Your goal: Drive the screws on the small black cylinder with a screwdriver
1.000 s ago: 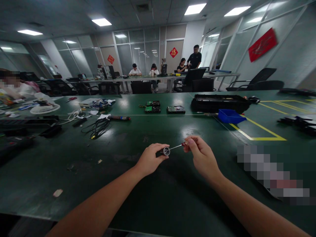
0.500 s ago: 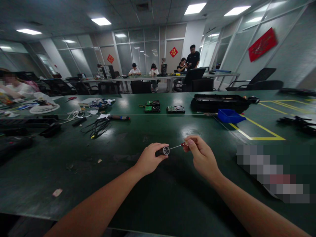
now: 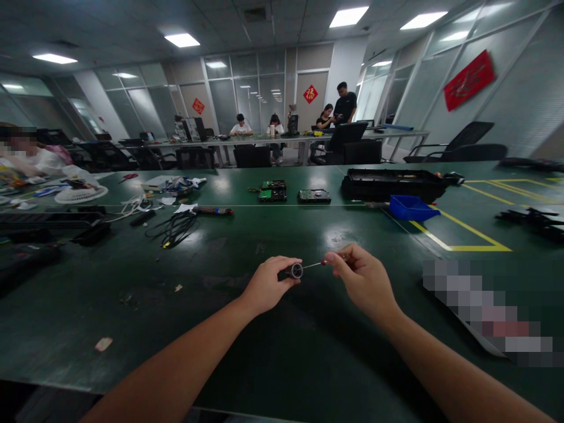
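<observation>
My left hand is closed round a small dark cylindrical part with a round metal end facing right. My right hand pinches the red handle of a thin screwdriver, and its metal shaft points left into the part's round end. Both hands hover just above the green table, near its middle and close to me.
Farther back lie circuit boards, a hard drive, a black tray, a blue bin, black cables and a white fan. A person sits at the far left; others work at a distant table.
My right hand has turned slightly on the screwdriver handle, so less of the red handle shows. The left hand and the part have barely moved.
</observation>
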Demonstrator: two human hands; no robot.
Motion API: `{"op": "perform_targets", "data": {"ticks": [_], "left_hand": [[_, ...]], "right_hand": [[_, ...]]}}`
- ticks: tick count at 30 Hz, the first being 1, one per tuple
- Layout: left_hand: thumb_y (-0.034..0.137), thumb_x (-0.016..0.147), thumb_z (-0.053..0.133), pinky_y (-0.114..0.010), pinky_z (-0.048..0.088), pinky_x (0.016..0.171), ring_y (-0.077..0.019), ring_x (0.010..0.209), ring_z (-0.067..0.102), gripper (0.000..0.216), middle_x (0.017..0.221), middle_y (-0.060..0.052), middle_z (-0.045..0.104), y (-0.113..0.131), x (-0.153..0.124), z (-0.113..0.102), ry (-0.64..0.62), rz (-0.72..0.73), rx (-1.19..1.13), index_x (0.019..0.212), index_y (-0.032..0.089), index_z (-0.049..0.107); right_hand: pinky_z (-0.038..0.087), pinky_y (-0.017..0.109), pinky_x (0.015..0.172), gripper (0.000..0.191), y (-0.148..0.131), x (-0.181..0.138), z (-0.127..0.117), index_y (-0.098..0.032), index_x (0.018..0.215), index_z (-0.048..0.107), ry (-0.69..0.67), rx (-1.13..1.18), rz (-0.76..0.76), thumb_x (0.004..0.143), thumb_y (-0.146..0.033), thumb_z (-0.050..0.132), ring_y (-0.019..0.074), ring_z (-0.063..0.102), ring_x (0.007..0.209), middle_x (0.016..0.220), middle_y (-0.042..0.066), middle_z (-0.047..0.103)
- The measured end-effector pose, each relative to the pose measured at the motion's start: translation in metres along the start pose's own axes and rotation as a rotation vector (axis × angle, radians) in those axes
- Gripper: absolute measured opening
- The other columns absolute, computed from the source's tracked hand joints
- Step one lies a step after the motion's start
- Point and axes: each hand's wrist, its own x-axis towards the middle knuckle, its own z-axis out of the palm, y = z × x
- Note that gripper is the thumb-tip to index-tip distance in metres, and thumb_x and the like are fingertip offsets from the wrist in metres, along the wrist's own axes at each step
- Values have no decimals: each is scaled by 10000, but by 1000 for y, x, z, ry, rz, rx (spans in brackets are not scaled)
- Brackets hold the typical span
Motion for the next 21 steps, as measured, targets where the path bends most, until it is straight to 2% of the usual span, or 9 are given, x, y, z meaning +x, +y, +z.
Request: {"op": "perform_targets", "data": {"ticks": [5, 8, 10, 13, 15, 18, 21], "left_hand": [[136, 804, 735, -393, 454, 1022, -221, 1110, 615, 384, 1172, -42, 692, -4, 0, 2, 11, 5, 5, 1169, 246, 691], [141, 797, 746, -392, 446, 1033, -219, 1126, 608, 410, 1192, -37, 686, -7, 0, 2, 16, 20, 6, 1185, 257, 685], [143, 796, 748, -391, 449, 1029, -219, 1122, 610, 409, 1191, -36, 687, -7, 0, 2, 9, 22, 5, 1183, 261, 688], [138, 797, 745, -386, 459, 1014, -217, 1098, 619, 382, 1168, -41, 695, -5, 0, 2, 3, 15, 2, 1160, 251, 700], [141, 800, 744, -387, 458, 1015, -217, 1101, 618, 380, 1170, -42, 694, -4, 0, 2, 6, 16, 1, 1161, 251, 700], [151, 804, 744, -394, 451, 1029, -218, 1124, 608, 395, 1190, -38, 687, -6, 0, 2, 6, 22, 4, 1179, 261, 692], [149, 802, 748, -391, 445, 1037, -214, 1134, 604, 405, 1198, -30, 684, -7, 0, 2, 11, 16, 2, 1185, 266, 688]], "right_hand": [[470, 316, 622, 220, 7, 1, 4, -203, 988, 647, -7, 82, -52, 930, -379, 529, 193, 639, 691, 755, 33, 680], [486, 328, 664, 200, 8, 1, 4, -211, 1031, 643, -20, 122, -52, 912, -311, 518, 207, 655, 766, 839, 44, 699], [483, 326, 658, 204, 7, 2, 4, -210, 1003, 647, -32, 121, -45, 925, -336, 507, 204, 646, 746, 807, 40, 685], [429, 305, 556, 298, 4, 1, 4, -209, 915, 651, -54, 51, -1, 957, -451, 481, 174, 566, 574, 617, -1, 583], [370, 293, 481, 329, 3, 1, 5, -210, 979, 646, -49, 36, 33, 951, -495, 485, 159, 495, 492, 565, -27, 524], [397, 297, 507, 331, 5, 1, 5, -214, 1172, 589, -45, 74, 21, 960, -439, 469, 170, 529, 541, 628, -24, 557], [443, 311, 598, 290, 5, 1, 3, -217, 1175, 583, -94, 88, -25, 971, -365, 439, 181, 585, 634, 670, -16, 581]]}}
